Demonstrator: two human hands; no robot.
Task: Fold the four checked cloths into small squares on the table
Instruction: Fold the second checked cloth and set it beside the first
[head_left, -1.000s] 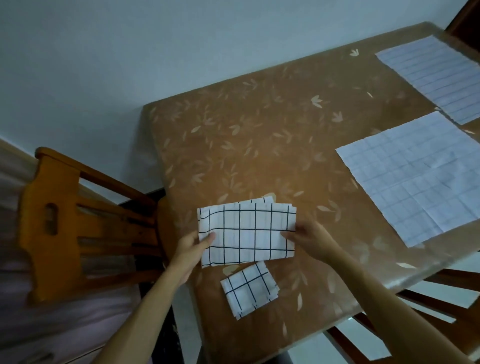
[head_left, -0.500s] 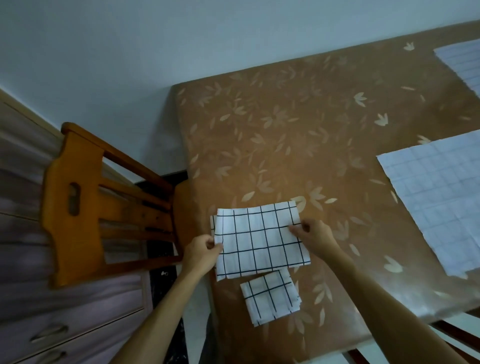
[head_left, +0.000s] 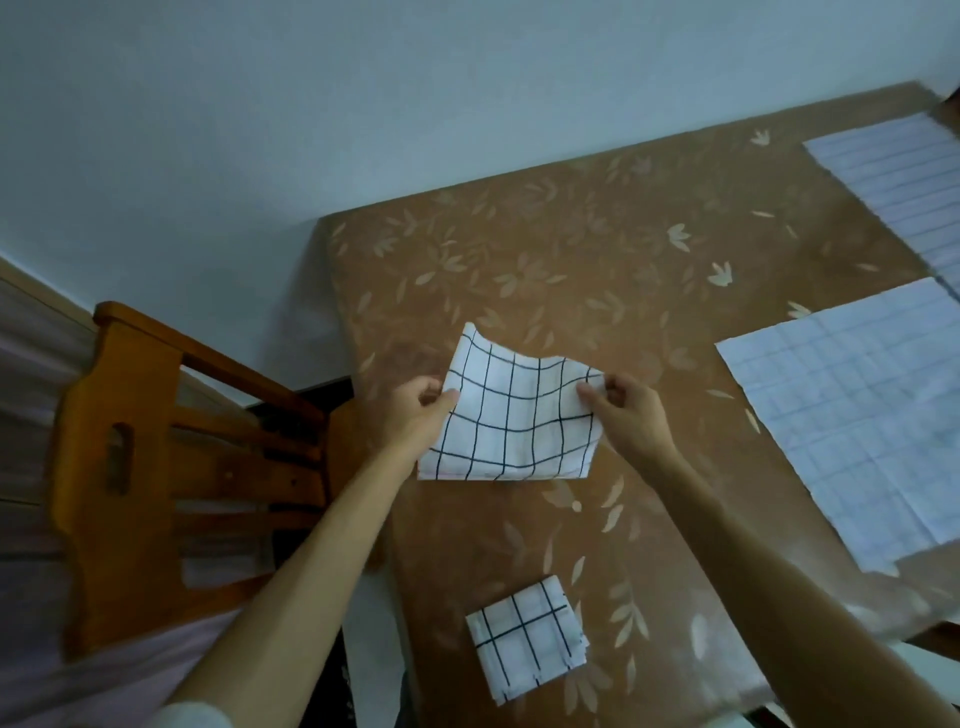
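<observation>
The part-folded cloth (head_left: 514, 421) serves as the landmark. It sits over the counter (head_left: 571, 249), close to the counter's left edge. The left grip (head_left: 415, 415) pinches its left edge and the right grip (head_left: 628, 415) pinches its right edge. Before it, nearer the person and apart from it, a folded cloth (head_left: 527, 644) lies on the counter. To its right, well apart, a spread cloth (head_left: 857, 415) lies flat on the counter. Behind it and further right, another spread cloth (head_left: 904, 187) lies flat, just beyond the first one. To its left, off the counter, stands a chair (head_left: 156, 467). Behind it, past the counter's far edge, is the wall (head_left: 363, 104).
</observation>
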